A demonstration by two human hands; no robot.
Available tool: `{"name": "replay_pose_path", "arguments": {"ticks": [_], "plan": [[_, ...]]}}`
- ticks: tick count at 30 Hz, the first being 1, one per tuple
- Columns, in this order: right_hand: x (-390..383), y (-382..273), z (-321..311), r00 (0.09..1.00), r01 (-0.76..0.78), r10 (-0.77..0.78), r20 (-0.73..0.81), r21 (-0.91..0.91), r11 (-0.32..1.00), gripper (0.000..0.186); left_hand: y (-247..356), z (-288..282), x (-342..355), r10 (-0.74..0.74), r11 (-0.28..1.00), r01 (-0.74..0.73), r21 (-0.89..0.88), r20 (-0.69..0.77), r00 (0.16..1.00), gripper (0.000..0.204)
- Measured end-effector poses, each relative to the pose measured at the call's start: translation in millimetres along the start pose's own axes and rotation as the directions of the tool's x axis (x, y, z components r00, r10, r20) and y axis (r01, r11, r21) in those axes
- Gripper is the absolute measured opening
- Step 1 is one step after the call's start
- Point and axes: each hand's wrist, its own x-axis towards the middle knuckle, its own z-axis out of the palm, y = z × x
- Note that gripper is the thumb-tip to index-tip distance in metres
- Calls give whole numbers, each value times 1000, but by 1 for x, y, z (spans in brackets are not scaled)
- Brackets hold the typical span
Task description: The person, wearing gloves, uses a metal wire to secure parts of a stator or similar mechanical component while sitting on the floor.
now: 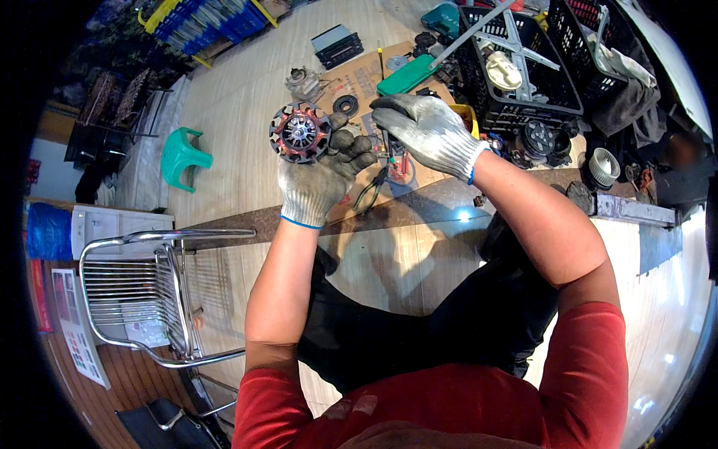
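Observation:
My left hand [323, 172], in a white knit glove with dark coated fingertips, is turned palm up with its fingers curled. It holds a round motor stator [300, 133] with copper windings and a toothed metal centre; the thumb is hidden behind it. To the right, my right hand [426, 127], gloved the same way, hovers over the cardboard with its fingers stretched out toward the left. Nothing shows in it, though its palm side is partly hidden. Below and between the hands lie pliers [372, 188] with dark handles. A black ring [345, 105] lies just beyond the stator.
Beyond my hands, cardboard [359, 75] bears a green-headed tool [407, 77] and several parts. A metal housing [304, 82] stands at its left edge. Black crates [523, 108] fill the far right. A green stool [184, 159] and metal chair [134, 299] stand left.

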Motion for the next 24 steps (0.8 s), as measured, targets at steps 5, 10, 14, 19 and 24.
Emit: {"name": "replay_pose_path", "arguments": {"ticks": [5,10,14,19,24], "plan": [[2,8,7,995,55,-54,-83,12,998,41,-1,7,0,41,999,-38,25,-150,988,50],[1,9,9,994,75,-74,-86,6,997,41,-1,11,-2,69,997,-58,54,-222,973,52],[1,6,8,997,32,-30,-75,17,999,41,0,9,-2,47,999,-41,35,-195,980,53],[1,5,7,998,24,-23,-60,17,1000,42,-1,7,-2,33,999,-33,0,-149,988,55],[0,5,8,995,70,-69,-69,9,998,40,0,1,-1,24,1000,-24,7,-177,984,58]]}}
